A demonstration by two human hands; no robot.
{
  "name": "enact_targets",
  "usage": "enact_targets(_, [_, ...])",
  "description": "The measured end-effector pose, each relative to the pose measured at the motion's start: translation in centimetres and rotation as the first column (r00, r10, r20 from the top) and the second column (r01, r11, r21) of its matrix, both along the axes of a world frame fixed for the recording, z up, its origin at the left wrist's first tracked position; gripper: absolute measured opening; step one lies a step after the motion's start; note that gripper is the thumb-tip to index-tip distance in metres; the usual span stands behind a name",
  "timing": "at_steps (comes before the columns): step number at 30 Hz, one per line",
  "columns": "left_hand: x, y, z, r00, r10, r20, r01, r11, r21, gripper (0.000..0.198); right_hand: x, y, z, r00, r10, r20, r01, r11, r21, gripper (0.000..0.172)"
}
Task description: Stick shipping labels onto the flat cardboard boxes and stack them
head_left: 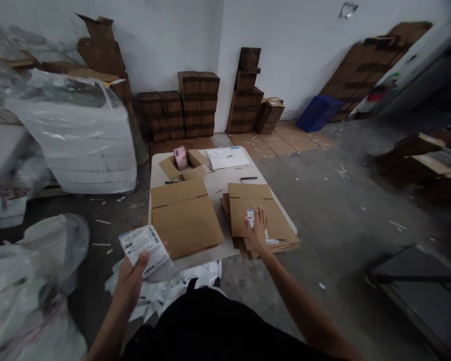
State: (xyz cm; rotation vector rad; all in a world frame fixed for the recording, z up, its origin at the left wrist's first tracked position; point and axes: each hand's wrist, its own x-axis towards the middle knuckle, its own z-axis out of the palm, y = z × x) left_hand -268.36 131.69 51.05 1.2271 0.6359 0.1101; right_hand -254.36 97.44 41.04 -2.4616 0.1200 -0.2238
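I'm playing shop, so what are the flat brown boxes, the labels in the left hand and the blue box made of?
The flat brown boxes look like matte cardboard, with creases and slots. The labels in the left hand seem smooth white paper or film, with dark printing. The blue box is probably dull plastic, judging by its even colour, but it's blurry.

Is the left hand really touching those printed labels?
Touching. The head view shows it: the left hand grips the printed labels, with its thumb lying across the top one.
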Motion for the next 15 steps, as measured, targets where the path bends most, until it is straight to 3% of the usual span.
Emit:
enact_targets(2, [-0.1,-1.1,1.0,0.999,-0.041,-0.002,0.041,0.999,-0.001,0.05,-1.7,4.8,4.0,0.984,0.155,0.093,-0.175,0.947,0.271,0.062])
enact_targets(3, [-0.1,-1.6,1.6,0.998,-0.065,-0.019,0.066,0.998,0.019,0.048,-2.5,7.3,6.1,0.947,0.3,0.111,-0.319,0.857,0.405,0.061])
enact_targets(4, [0.0,-2.0,2.1,0.995,-0.093,-0.04,0.096,0.994,0.055,0.043,-3.2,9.7,8.1,0.875,0.472,0.103,-0.454,0.73,0.51,0.065])
enact_targets(6, [0.0,-2.5,2.9,0.986,-0.139,-0.086,0.15,0.979,0.135,0.033,-4.1,13.5,11.5,0.719,0.689,0.093,-0.578,0.517,0.632,0.066])
enact_targets(7, [-0.1,-2.4,3.2,0.981,-0.161,-0.11,0.175,0.975,0.134,0.029,-4.3,14.8,12.6,0.667,0.74,0.086,-0.598,0.464,0.653,0.056])
enact_targets(9, [-0.3,-2.0,3.6,0.974,-0.181,-0.135,0.188,0.981,0.037,0.022,-4.5,16.5,13.5,0.637,0.768,0.067,-0.619,0.458,0.638,0.03])
enact_targets(10, [-0.5,-1.7,3.7,0.976,-0.17,-0.137,0.166,0.985,-0.037,0.018,-4.7,17.0,13.4,0.629,0.775,0.059,-0.641,0.475,0.603,0.026])
enact_targets(12, [-0.7,-1.0,3.5,0.986,-0.088,-0.14,0.059,0.978,-0.202,0.021,-5.5,17.8,12.8,0.575,0.816,0.057,-0.73,0.48,0.486,0.034])
enact_targets(15, [-0.3,0.6,2.4,0.979,0.092,-0.182,-0.156,0.913,-0.378,0.03,-7.0,18.7,12.3,0.438,0.893,0.108,-0.875,0.396,0.278,0.03])
